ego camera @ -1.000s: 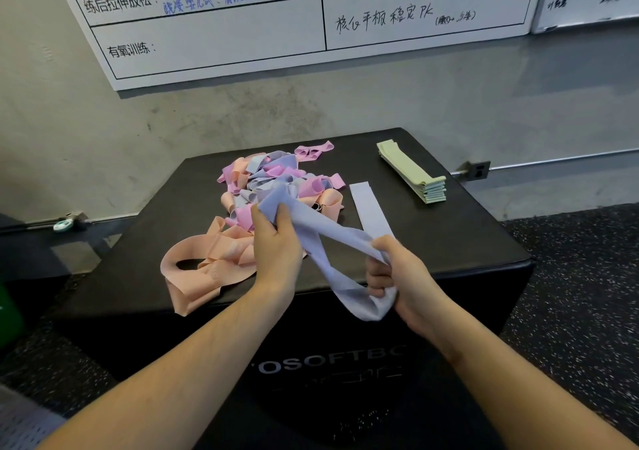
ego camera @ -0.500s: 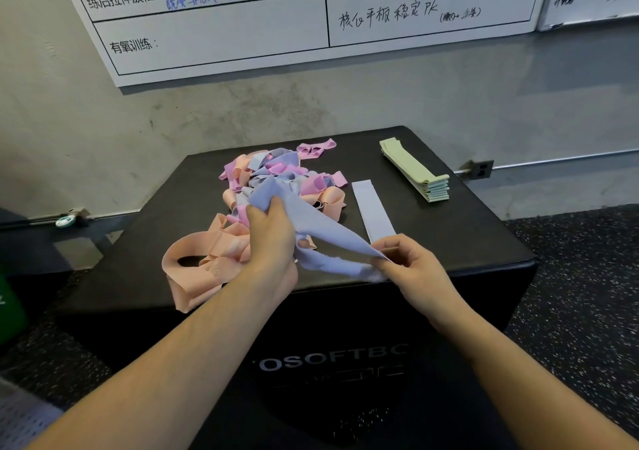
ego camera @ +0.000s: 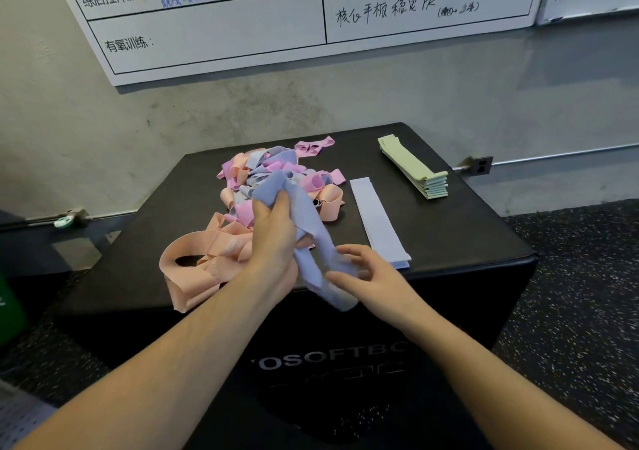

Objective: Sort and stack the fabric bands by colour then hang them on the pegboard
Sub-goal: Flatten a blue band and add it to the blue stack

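A person's two bare forearms reach up from the bottom edge toward a black padded box [ego camera: 449, 228] that fills the middle of the view. The left hand [ego camera: 273, 242], just left of centre, grips a blue-lavender fabric band [ego camera: 313, 238], its fingers curled round the bunched upper part. The band hangs down toward 5 o'clock, over the box's front edge. The right hand [ego camera: 370, 276] is close beside the left one, fingers spread and only lightly bent, touching the band's lower part; that hand is blurred, so I cannot tell whether it pinches the cloth.

Behind the left hand, toward 12 o'clock, lies a tangled heap of bands [ego camera: 276, 173] in pink, peach and lavender. A large peach band [ego camera: 193, 269] sprawls from the heap toward 9 o'clock and droops over the front edge. At 2 o'clock from the hands, a flat lavender stack [ego camera: 375, 214] lies lengthwise on the box. Farther toward 1 o'clock, near the box's far right corner, sits a neat stack of pale green bands [ego camera: 415, 167].

On the grey wall above, at 12 o'clock, hangs a whiteboard [ego camera: 221, 34] with handwriting. A wall socket [ego camera: 481, 166] sits at 3 o'clock beyond the box. Dark speckled flooring [ego camera: 581, 294] lies at right.
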Demonstrator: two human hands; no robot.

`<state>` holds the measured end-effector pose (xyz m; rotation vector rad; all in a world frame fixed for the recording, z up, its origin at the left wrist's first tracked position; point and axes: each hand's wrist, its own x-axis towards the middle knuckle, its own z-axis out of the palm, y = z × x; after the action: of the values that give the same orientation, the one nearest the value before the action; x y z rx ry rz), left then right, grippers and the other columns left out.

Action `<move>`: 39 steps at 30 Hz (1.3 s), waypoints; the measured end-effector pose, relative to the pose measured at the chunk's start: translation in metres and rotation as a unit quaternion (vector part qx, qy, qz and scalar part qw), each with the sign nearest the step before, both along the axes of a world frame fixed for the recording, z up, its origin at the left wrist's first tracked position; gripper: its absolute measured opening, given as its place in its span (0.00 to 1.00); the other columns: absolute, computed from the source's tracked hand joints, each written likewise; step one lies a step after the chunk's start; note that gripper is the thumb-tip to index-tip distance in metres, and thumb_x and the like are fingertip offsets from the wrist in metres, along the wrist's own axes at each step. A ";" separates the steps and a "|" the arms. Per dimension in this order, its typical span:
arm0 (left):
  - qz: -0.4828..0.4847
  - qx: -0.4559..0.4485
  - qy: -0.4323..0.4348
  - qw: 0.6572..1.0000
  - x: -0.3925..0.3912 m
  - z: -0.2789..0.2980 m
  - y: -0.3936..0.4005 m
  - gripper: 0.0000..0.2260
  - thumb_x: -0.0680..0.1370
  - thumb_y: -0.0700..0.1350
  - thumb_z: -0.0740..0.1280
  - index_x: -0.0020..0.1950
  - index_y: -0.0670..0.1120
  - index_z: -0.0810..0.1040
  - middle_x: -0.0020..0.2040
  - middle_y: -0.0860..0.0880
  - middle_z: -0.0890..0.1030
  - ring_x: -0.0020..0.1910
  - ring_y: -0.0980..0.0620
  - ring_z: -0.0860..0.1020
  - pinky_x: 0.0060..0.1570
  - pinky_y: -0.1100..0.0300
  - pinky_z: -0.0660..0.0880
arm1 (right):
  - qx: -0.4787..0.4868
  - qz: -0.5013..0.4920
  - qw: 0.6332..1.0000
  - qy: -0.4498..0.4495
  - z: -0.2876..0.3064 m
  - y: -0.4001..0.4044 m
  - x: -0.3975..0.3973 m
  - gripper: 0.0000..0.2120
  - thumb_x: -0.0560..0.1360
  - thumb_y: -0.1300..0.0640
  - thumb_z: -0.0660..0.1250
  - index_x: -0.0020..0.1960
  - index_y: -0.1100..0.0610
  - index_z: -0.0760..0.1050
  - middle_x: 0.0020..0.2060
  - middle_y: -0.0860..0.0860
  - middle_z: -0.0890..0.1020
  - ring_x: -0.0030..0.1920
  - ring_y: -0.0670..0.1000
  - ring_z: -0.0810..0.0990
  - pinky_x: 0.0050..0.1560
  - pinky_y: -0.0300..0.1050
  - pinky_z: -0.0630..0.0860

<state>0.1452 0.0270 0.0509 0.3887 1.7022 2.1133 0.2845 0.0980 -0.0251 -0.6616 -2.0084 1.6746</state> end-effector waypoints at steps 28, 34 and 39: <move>0.045 0.036 -0.048 0.997 -0.049 -0.009 -0.023 0.08 0.86 0.44 0.57 0.53 0.54 0.73 0.52 0.50 0.80 0.58 0.49 0.79 0.68 0.44 0.74 | -0.339 0.084 0.917 0.194 0.010 0.014 0.022 0.13 0.69 0.59 0.55 0.33 0.61 0.75 0.32 0.57 0.73 0.40 0.55 0.74 0.62 0.59 0.69; 0.043 0.032 -0.017 0.998 -0.046 -0.003 -0.015 0.13 0.86 0.47 0.58 0.71 0.52 0.68 0.62 0.48 0.79 0.63 0.49 0.78 0.60 0.50 0.78 | -0.198 0.022 0.977 0.075 0.020 0.021 0.023 0.18 0.74 0.44 0.60 0.36 0.55 0.77 0.36 0.52 0.77 0.43 0.51 0.76 0.57 0.51 0.70; 0.036 0.025 0.006 0.999 -0.041 -0.004 -0.014 0.16 0.86 0.48 0.58 0.74 0.53 0.64 0.64 0.44 0.77 0.57 0.48 0.78 0.50 0.53 0.75 | -0.033 -0.022 0.998 -0.058 0.027 0.020 0.025 0.14 0.75 0.44 0.72 0.54 0.45 0.69 0.49 0.46 0.79 0.51 0.44 0.79 0.52 0.42 0.75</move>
<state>0.1043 0.0131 0.0472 0.3596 1.6959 2.2126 0.3095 0.1183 0.0017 -0.8384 -2.0093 1.7188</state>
